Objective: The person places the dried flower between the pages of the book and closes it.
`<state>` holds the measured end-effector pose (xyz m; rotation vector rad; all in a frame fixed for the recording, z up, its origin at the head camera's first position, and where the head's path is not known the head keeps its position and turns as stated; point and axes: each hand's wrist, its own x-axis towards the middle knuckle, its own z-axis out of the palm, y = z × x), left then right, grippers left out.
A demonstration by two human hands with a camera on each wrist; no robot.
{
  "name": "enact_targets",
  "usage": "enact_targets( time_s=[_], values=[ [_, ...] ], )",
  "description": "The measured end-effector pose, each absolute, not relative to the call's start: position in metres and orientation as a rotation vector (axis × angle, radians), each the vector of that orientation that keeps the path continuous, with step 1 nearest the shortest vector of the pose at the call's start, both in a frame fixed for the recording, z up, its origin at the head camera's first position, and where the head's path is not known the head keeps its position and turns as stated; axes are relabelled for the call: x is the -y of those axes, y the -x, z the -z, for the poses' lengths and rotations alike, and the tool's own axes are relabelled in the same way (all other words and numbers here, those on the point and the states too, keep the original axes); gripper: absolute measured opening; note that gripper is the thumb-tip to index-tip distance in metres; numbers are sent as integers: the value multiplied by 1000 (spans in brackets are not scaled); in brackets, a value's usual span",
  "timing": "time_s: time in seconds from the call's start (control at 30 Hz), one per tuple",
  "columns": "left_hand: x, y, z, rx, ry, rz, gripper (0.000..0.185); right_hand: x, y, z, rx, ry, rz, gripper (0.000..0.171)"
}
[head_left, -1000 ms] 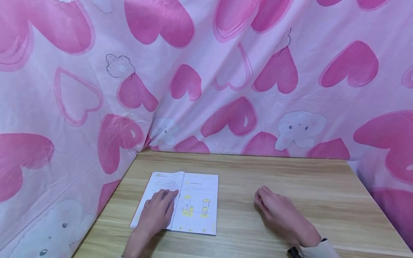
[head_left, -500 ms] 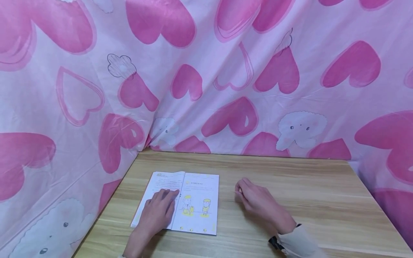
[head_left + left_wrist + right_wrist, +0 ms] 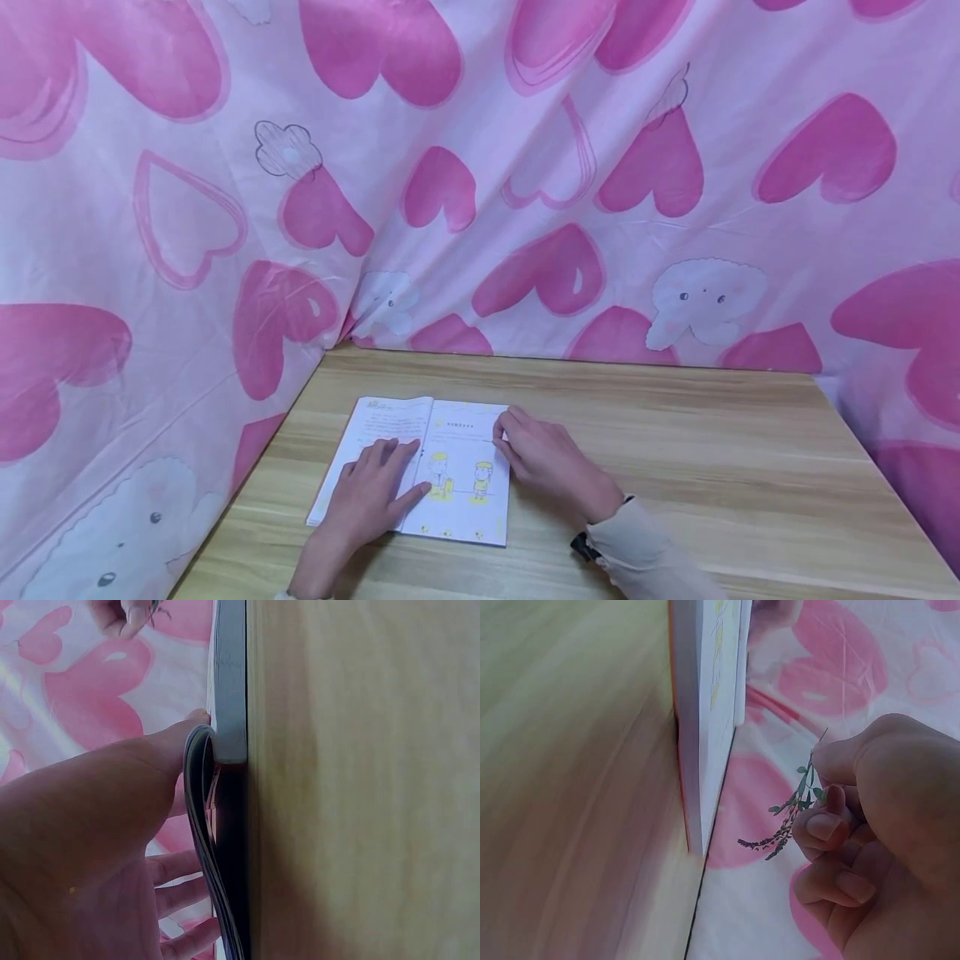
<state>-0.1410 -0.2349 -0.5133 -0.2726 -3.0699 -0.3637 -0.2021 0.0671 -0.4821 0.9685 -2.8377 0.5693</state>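
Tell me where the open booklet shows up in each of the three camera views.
Head: open booklet flat on the table, lower centre-left, under the left hand.
Left wrist: its page edges, centre, beside that hand.
Right wrist: its edge, upper centre-left.
Shared landmark: the wooden table.

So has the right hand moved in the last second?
Yes. The right hand slid left across the table to the book's right edge, pinching a small sprig.
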Motion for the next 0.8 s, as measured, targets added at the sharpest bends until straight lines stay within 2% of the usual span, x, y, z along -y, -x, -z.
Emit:
enact_targets(
  time_s=[0.33, 0.8],
  values=[
    [235, 141, 514, 3073, 264, 369, 68, -31, 214, 486, 2909, -1023, -568, 16],
    [235, 141, 515, 3041, 276, 402, 67, -4, 228, 498, 2918, -1089, -519, 11]
  ],
)
